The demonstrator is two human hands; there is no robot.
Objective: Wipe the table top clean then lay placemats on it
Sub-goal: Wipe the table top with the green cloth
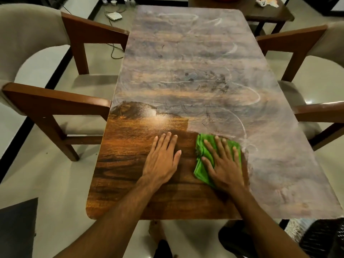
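Rectangular wood-grain table top (130, 164) with rounded corners: near left portion dark and glossy; remainder toward 12 and 3 o'clock coated in a dull whitish film with curved streak marks (247, 94).

Right hand (222, 164): flat, fingers spread, palm pressed down on a folded bright green cloth (200, 157); no grasp, fingers not curled around it. Cloth located at the near centre of the table, on the boundary between glossy zone and film.

Left hand (162, 157): flat, fingers extended and close together, palm down on bare wood just beside the cloth at its 9 o'clock; nothing held.

Surroundings: two brown wooden armchairs with beige upholstery at 9 o'clock (55, 101) and 10 o'clock (93, 30), armrests touching or nearly touching the table edge; two matching armchairs at 2 to 3 o'clock (301, 41). Small dark side table (268, 13) at 1 o'clock. White device with cable (114, 15) on the floor at 11 o'clock.
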